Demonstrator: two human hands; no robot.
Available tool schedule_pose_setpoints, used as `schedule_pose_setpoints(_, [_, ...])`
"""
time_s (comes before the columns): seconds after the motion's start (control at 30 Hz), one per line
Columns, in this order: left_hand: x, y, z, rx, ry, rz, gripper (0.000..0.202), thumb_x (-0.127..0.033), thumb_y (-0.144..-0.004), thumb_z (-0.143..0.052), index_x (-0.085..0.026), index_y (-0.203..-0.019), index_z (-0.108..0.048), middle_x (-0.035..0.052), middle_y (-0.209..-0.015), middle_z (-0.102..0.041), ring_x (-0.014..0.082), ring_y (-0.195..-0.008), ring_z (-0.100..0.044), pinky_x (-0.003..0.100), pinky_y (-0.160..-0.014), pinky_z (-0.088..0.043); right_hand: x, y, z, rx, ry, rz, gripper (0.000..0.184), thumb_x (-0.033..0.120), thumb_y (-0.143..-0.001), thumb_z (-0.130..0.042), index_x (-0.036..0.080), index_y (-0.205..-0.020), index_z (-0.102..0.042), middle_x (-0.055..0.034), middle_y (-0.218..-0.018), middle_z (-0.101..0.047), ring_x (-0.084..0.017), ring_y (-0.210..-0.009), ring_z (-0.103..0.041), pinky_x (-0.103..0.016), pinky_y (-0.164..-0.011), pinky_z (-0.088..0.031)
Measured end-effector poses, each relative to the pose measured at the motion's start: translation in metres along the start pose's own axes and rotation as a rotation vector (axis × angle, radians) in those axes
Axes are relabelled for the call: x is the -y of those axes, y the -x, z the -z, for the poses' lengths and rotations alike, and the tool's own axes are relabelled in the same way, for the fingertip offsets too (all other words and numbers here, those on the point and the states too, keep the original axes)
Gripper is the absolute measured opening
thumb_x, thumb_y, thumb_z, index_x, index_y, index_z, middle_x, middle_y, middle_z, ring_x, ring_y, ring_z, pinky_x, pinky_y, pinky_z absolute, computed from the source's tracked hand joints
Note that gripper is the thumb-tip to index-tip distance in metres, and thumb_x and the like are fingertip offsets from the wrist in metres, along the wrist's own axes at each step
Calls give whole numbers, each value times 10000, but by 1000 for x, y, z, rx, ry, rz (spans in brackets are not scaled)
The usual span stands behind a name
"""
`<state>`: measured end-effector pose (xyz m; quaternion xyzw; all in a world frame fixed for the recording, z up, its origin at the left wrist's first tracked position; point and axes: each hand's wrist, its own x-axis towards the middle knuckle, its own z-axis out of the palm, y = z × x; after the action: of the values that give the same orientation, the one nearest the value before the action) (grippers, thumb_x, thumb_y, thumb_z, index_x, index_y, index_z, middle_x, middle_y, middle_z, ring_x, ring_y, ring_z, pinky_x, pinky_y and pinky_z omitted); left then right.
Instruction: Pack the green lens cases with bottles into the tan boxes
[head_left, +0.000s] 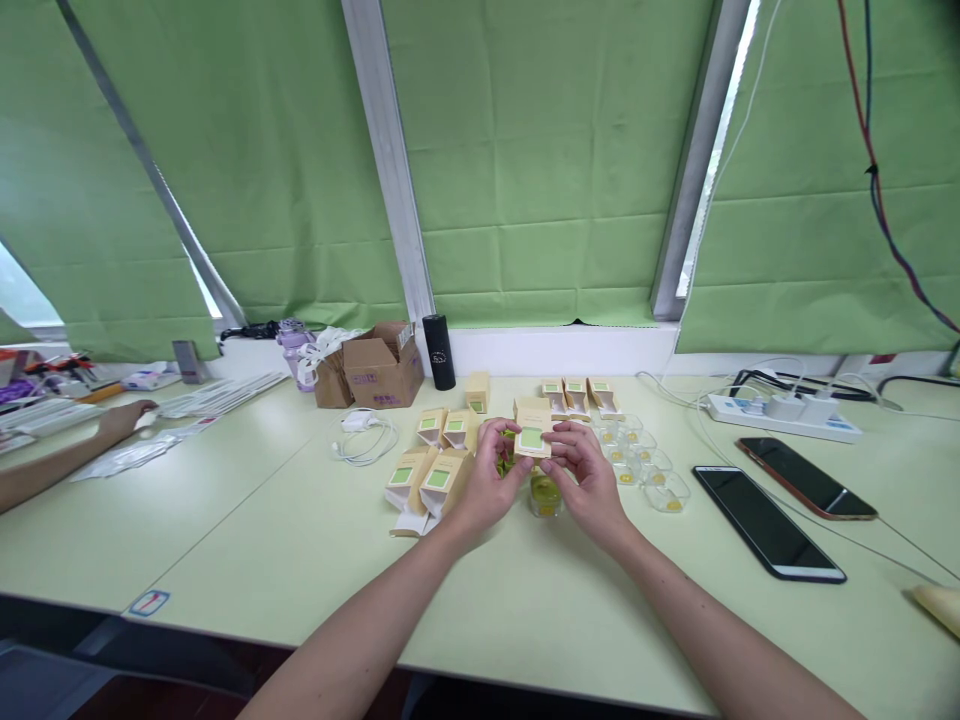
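Between my two hands is a small tan paper box (531,416) with a green label, raised over the table. My left hand (491,475) grips its left side, and my right hand (586,477) closes on its right side with fingers and thumb. Just below it a small clear container with green contents (545,494) stands on the table. To the left are several similar boxes with their ends open (445,482). Three more boxes (576,398) stand behind my right hand. Several clear plastic cups with yellow spots (666,491) lie to its right.
Two phones (769,524) and a power strip (784,418) with cables lie at right. A charger with a coiled cable (364,422), a cardboard box (381,370) and a black bottle (439,352) are at back left. Another person's hand (127,422) works at far left.
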<state>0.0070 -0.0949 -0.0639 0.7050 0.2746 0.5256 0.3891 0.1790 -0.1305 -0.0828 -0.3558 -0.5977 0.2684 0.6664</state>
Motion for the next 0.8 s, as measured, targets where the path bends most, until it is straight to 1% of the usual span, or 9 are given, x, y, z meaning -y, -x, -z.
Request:
schedule_pose_setpoints(0.27, [0,0,0,-11,-13,-7,381,-449,-979,-727,-282,-1265,-539,81,-1311,-512,190,-1019,-581,336,-883,-522,1,-1,-1,0,2,-2,227,411,-964,-761,305,-1162,-738,-85,-1367,-504,-217,-1060,-708,-444,-951,-636])
schedule_pose_setpoints(0.37, [2,0,0,-14,-10,-5,369,-433,-976,-726,-280,-1253,-535,79,-1286,-524,193,-1022,-582,331,-879,-519,2,-1,-1,-6,12,-3,219,422,-965,-754,293,-1142,-741,-91,-1360,-513,-228,-1084,-700,-445,-949,-642])
schedule_pose_setpoints(0.47, [4,0,-1,-19,-15,-11,351,-410,-978,-720,-281,-1244,-533,72,-1268,-525,188,-1008,-577,327,-878,-511,1,-1,0,-8,18,-5,231,430,-968,-746,290,-1152,-736,-93,-1359,-516,-221,-1052,-704,-456,-947,-648])
schedule_pose_setpoints(0.57, [5,-1,-1,-33,-38,-28,322,-386,-980,-715,-280,-1230,-541,67,-1264,-517,180,-988,-568,325,-880,-498,0,0,0,-9,19,-8,225,420,-971,-741,291,-1155,-733,-90,-1353,-515,-211,-1028,-706,-457,-945,-647])
schedule_pose_setpoints(0.67, [7,0,0,-42,-58,-38,304,-374,-984,-709,-278,-1222,-545,63,-1260,-513,175,-973,-563,324,-880,-497,-1,0,-1,-10,20,-11,208,417,-972,-739,284,-1132,-735,-91,-1348,-514,-219,-1068,-696,-443,-943,-644])
schedule_pose_setpoints(0.8, [7,0,0,-30,-77,-51,312,-379,-998,-692,-286,-1247,-530,73,-1305,-504,185,-1011,-583,345,-916,-525,-1,-1,0,5,18,-9,231,413,-974,-741,301,-1176,-727,-83,-1378,-497,-197,-1042,-704,-438,-975,-629])
